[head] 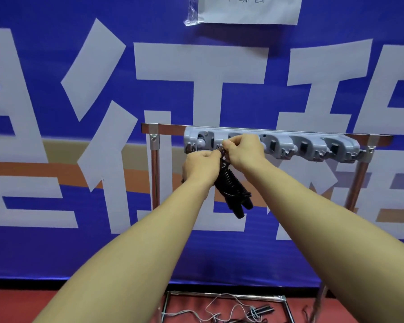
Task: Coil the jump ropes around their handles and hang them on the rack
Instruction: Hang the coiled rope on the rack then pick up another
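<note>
We record, largest first. A blue banner with large white characters fills the background. A sheet of white paper is fixed at its top edge. In front of the banner stands a chrome frame, with a top bar and two upright posts. A grey hook rack is mounted along that bar, carrying a row of clamps and small hooks. A red floor lies below, and on it sits the frame's base.

Our two bare forearms reach up to the left part of the rack. The left hand is curled around the upper end of the coiled jump rope. This rope is black, wound tightly round its paired handles, and hangs just under the rack between our wrists. The right hand pinches at the rope's top loop, right against a hook. We cannot tell whether the loop is on the hook.

On the floor inside the base lies an uncoiled rope with a thin pale cord and dark handles.
</note>
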`<action>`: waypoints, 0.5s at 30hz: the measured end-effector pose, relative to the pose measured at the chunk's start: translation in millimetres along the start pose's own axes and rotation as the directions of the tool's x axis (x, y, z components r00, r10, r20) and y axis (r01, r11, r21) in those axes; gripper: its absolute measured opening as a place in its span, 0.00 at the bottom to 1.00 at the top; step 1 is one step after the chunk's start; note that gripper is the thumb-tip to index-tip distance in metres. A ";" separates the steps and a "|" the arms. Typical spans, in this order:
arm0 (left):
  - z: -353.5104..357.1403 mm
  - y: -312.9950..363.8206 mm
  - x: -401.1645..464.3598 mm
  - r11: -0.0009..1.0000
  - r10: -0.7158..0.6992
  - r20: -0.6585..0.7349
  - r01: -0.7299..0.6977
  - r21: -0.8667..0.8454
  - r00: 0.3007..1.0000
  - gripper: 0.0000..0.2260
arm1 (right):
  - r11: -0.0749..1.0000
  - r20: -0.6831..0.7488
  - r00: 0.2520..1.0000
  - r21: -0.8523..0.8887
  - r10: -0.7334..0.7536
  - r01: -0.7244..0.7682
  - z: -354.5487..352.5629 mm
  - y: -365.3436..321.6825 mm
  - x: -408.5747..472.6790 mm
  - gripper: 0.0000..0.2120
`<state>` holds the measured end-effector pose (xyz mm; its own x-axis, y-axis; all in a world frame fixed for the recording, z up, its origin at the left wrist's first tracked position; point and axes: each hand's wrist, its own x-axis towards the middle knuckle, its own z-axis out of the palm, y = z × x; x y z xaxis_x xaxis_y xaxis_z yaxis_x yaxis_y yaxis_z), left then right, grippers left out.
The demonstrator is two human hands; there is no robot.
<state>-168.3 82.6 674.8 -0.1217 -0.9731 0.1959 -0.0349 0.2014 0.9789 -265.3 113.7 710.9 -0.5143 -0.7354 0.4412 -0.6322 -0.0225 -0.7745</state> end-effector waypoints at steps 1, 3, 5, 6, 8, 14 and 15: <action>-0.1 -3.0 0.4 1.000 -0.023 0.008 0.024 -0.011 1.000 0.10 | 1.000 0.010 1.000 -0.022 -0.003 0.003 1.4 -0.3 -0.2 0.13; -0.1 -7.8 -1.0 0.999 -0.035 0.005 0.035 -0.011 0.999 0.10 | 0.995 0.016 0.999 -0.090 -0.040 0.041 3.5 -1.3 -2.0 0.13; -1.1 -11.0 -7.4 1.000 0.001 -0.014 -0.002 -0.023 1.000 0.10 | 0.981 -0.001 0.996 -0.170 -0.091 0.089 2.9 -1.9 -9.5 0.13; -2.2 -11.9 -12.1 0.999 0.029 -0.017 -0.030 -0.035 0.999 0.09 | 0.974 -0.005 0.993 -0.198 -0.114 0.111 2.4 -0.9 -14.6 0.11; -4.9 -14.7 -21.0 0.996 0.069 -0.003 -0.070 -0.047 0.998 0.09 | 0.963 0.001 0.991 -0.236 -0.132 0.129 0.2 4.8 -25.6 0.09; -19.2 -50.7 -58.4 0.990 0.133 0.064 -0.129 -0.064 0.989 0.16 | 0.960 0.039 0.996 -0.263 -0.086 0.093 -7.1 38.9 -72.1 0.12; -22.5 -59.9 -64.3 0.991 0.132 0.057 -0.131 -0.031 0.990 0.16 | 0.964 0.059 0.996 -0.253 -0.073 0.086 -6.1 47.5 -82.7 0.12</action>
<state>-136.1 130.5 604.8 -0.1812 -0.9299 0.3201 0.0125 0.3233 0.9462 -256.4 177.6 640.4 -0.4316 -0.7704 0.4693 -0.7999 0.0865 -0.5939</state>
